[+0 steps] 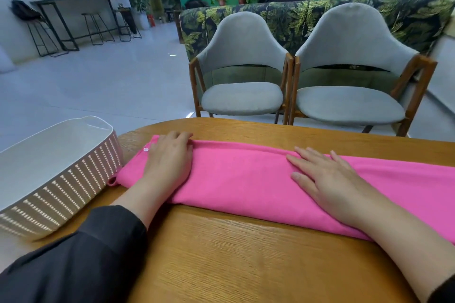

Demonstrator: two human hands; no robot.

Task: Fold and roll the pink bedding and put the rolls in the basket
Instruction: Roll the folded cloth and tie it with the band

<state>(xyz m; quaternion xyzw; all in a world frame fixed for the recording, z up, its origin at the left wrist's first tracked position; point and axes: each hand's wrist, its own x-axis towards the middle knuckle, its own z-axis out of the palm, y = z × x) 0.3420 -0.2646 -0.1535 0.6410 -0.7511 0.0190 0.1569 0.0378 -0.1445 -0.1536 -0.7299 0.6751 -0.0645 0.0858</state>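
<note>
The pink bedding lies folded into a long flat band across the wooden table, running off the right edge of view. My left hand rests flat on its left end, fingertips at the far fold near a small white button. My right hand presses flat on the band further right, fingers straight and spread. The white slatted basket stands at the table's left end, its corner touching the bedding. Nothing shows inside the visible part of the basket.
Two grey cushioned chairs with wooden frames stand just beyond the table's far edge, backed by a leaf-patterned sofa. Two people stand far off, one at a high table with stools at back left.
</note>
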